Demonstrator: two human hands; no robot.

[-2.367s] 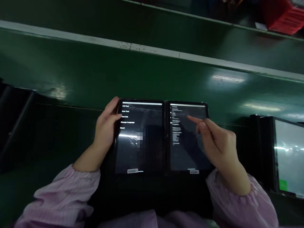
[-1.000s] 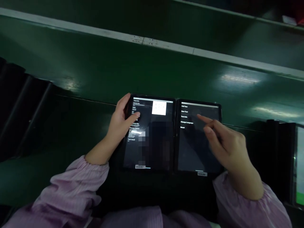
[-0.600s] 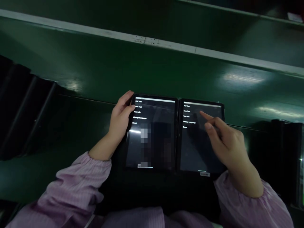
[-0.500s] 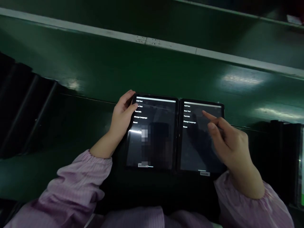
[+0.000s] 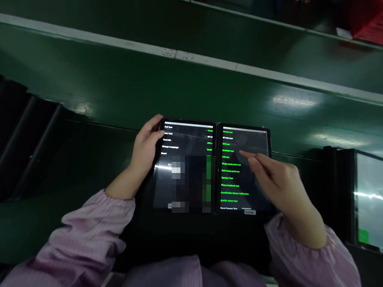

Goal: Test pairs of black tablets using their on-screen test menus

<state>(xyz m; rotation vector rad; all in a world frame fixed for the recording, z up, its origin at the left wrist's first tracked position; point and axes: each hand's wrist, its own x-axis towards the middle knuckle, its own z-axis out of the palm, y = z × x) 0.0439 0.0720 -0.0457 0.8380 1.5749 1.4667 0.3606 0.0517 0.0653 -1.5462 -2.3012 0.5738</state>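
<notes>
Two dark tablets lie side by side in front of me. The left tablet [image 5: 191, 139] shows a short white menu, with part of a green list at its right edge. My left hand [image 5: 145, 147] is closed on its upper left edge, thumb on the front and the other fingers partly hidden behind. On the right tablet [image 5: 236, 179] is a long list of test names, mostly green. Over this screen my right hand [image 5: 279, 175] points with its index finger stretched out, the other fingers curled. It holds nothing; whether the fingertip touches the glass I cannot tell.
A green work surface [image 5: 179, 95] with a pale strip [image 5: 206, 59] runs behind the tablets. Dark upright slabs [image 5: 26, 147] stand at the left. Another device with a bright screen [image 5: 371, 199] stands at the right. A red object [image 5: 368, 28] is at the far top right.
The right screen has gone from the short white menu to the long green list. A partial list has appeared at the left screen's right edge. My right fingertip is slightly lower on its screen.
</notes>
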